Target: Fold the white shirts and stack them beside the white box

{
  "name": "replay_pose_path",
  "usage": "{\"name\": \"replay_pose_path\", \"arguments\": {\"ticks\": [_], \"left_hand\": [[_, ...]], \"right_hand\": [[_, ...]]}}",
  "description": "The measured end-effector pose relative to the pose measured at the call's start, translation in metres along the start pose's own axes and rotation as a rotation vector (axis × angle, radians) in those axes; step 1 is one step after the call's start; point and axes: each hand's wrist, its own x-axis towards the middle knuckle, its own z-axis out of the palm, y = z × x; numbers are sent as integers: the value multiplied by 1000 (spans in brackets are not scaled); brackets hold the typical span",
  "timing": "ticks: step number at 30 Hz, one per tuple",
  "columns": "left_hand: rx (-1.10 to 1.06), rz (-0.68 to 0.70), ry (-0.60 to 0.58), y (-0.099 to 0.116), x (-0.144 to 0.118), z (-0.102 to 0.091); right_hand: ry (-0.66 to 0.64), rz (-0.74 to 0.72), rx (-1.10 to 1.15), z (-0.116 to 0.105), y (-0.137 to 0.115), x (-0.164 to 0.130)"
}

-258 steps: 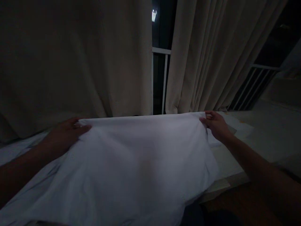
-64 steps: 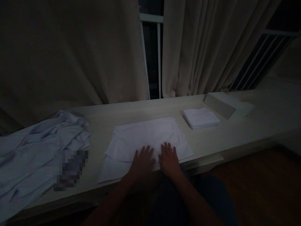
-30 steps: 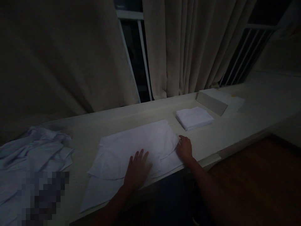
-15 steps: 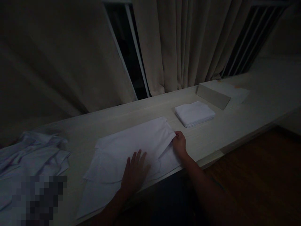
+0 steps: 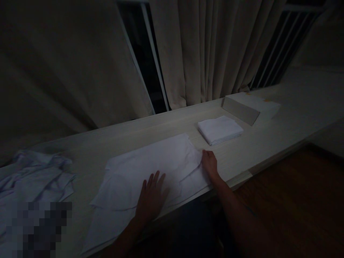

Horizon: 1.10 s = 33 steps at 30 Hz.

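Observation:
A white shirt (image 5: pixel 150 154) lies spread in folded layers along the front of the pale bench. My left hand (image 5: pixel 152 195) rests flat on its middle, fingers outstretched and slightly apart. At the shirt's right end, my right hand (image 5: pixel 210 165) is closed in a pinch on a corner of the fabric, drawing it outward. Beyond that hand sits a neatly folded stack of white cloth (image 5: pixel 220 129), apart from the shirt. A rumpled heap of white cloth (image 5: pixel 40 175) lies at the far left.
The long pale bench (image 5: pixel 231 157) runs from lower left to upper right. A white box (image 5: pixel 242 107) with an open-looking side stands behind the folded stack. Beige curtains (image 5: pixel 193 53) hang along the back edge. Brown floor (image 5: pixel 285 186) shows at lower right.
My right hand has moved slightly right, pulling the shirt's corner outward. My left hand stays flat on the cloth. The camera view has shifted slightly.

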Motion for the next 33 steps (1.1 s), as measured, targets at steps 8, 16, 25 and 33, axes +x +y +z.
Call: {"name": "replay_pose_path", "arguments": {"ticks": [8, 16, 25, 33], "left_hand": [[21, -7, -6, 2, 0, -1], [51, -22, -33, 2, 0, -1], [42, -22, -33, 2, 0, -1], [35, -18, -17, 1, 0, 0]], "right_hand": [[-90, -376, -601, 10, -16, -15], [-97, -195, -410, 18, -16, 3], [-120, 146, 234, 24, -14, 12], [-214, 122, 149, 30, -14, 3]]}}
